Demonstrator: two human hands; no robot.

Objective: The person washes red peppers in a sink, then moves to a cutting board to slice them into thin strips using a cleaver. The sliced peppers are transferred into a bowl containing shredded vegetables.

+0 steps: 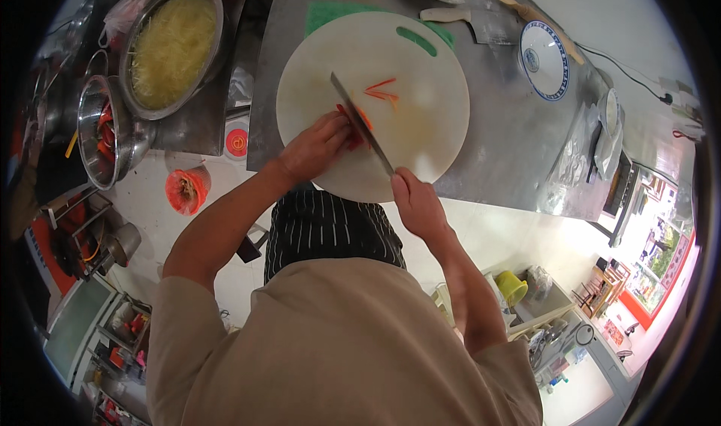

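A round white cutting board (428,133) lies on a metal table, over a green cloth (321,13). My right hand (415,203) grips the handle of a kitchen knife (347,99), whose blade slants across the board toward the upper left. Left of the blade, my left hand (315,146) presses a piece of red pepper (354,140) to the board with bent fingers. Thin red and orange strips (381,92) lie just beyond the blade, and some orange bits touch its right side. The blade partly hides the pepper.
Behind the board rests a cleaver (488,26) beside a blue-rimmed white bowl (544,60). At left stand a large metal basin (218,46) of pale yellow shreds in liquid and a metal bowl (85,129) with red peppers. A red-lined bin (186,190) is on the floor. Plastic bags (574,163) lie at the table's right.
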